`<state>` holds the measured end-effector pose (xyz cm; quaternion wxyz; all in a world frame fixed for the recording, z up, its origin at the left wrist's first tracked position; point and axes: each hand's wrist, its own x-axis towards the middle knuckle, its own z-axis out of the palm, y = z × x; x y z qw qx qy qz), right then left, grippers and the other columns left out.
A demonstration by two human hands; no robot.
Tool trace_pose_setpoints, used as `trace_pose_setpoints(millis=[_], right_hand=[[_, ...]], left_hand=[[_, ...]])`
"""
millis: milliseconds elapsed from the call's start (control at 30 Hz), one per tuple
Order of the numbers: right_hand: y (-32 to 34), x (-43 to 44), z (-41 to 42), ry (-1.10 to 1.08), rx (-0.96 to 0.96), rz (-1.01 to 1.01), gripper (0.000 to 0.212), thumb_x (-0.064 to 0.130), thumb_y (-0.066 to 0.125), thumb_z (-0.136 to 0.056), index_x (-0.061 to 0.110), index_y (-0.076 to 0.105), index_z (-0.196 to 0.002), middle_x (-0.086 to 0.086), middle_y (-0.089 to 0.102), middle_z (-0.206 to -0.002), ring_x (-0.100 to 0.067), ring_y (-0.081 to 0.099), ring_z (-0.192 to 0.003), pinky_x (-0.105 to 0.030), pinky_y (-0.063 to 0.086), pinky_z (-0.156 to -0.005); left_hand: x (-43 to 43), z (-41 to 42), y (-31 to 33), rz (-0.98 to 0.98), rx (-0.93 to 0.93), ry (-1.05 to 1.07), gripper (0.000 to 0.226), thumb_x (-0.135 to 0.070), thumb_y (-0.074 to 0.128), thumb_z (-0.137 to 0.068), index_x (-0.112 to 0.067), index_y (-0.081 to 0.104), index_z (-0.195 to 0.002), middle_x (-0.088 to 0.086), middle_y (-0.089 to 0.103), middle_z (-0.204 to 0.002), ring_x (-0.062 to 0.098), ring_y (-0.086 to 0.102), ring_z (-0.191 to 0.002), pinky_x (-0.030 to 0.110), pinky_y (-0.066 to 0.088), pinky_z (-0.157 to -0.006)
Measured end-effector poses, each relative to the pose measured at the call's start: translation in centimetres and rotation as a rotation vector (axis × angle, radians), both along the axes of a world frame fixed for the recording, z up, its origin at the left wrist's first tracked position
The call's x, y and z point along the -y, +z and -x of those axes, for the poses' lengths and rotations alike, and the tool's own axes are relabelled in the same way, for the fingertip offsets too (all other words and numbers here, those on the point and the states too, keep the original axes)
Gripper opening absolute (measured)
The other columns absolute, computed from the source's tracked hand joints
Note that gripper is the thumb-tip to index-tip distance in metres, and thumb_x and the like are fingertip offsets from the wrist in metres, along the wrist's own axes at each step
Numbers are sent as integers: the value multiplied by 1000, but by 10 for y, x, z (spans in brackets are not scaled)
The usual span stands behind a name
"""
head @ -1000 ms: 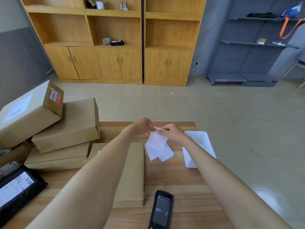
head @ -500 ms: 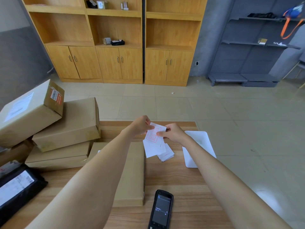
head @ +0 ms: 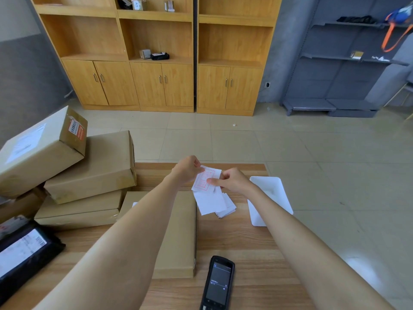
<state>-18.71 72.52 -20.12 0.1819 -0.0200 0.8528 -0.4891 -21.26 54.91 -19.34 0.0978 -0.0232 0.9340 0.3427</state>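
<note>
Both the left hand [head: 187, 170] and right hand [head: 232, 181] pinch a red-printed label [head: 206, 179] above the surface's far edge, apparently peeling it from its backing, so next comes a steady pull apart.

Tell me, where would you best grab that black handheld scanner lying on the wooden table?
Probably across its two long sides, mid-body, coming from above. The scanner lies flat, screen up, long and narrow, so it is easy to span. The flat carton sits close on its left, so the right side is freer.
</note>
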Motion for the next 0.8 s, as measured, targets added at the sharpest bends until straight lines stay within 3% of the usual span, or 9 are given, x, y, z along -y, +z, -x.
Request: trace_pose_setpoints(millis=[100, 233, 333, 567, 700, 800], right_hand=[[-4, 0, 3, 5, -3, 7, 51, 35, 81, -74, 19, 37, -52, 14, 45, -48, -4, 45, -49, -24, 30, -59], [-9, -3, 5, 7, -9, 4, 52, 36, 82, -72, 19, 37, -52, 17, 44, -44, 4, 49, -45, -29, 35, -69], [-10, -5, 6, 0, -37, -7, 53, 38, 82, -72, 19, 37, -49, 16, 41, -43, -1, 49, -49, -30, 37, -70], [-3, -9, 3, -16, -69, -38, 54, 34, 78, -78, 18, 34, -52, 16, 34, -37, 4, 43, -39, -25, 29, -57], [-5, -10, 2, -16, -84, -66, 56, 36, 79, -77, 18, 33, -50, 14, 33, -41, -5, 43, -50, -26, 29, -60], [-5, -11, 1, -23, -85, -73, 57, 36, 79, -77, 18, 32, -50, 13, 30, -42, -3, 37, -44, -26, 26, -57]], left_hand=[[1, -1, 0, 30, -6, 50, 12, -24, 58, -91, -17, 49, -93, 7, 62, -110, 26, 57, -93, 38, 45, -85], [3, 0, 4, 82, -35, 102, 19, -24, 52, -94, -11, 53, -108, 6, 60, -113, 26, 54, -102, 34, 41, -82], [5, 2, 6, 92, -24, 142, 23, -27, 51, -95, -11, 53, -112, 6, 59, -116, 26, 54, -103, 33, 40, -81], [3, 2, 5, 95, -33, 196, 23, -28, 50, -96, -13, 53, -112, 6, 59, -117, 27, 55, -106, 32, 39, -78], [1, 1, 5, 114, -41, 225, 21, -27, 49, -96, -13, 53, -112, 7, 60, -116, 27, 56, -105, 32, 38, -78], [1, 1, 6, 131, -45, 251, 21, -25, 48, -97, -12, 53, -112, 8, 60, -115, 28, 55, -102, 31, 37, -76]])
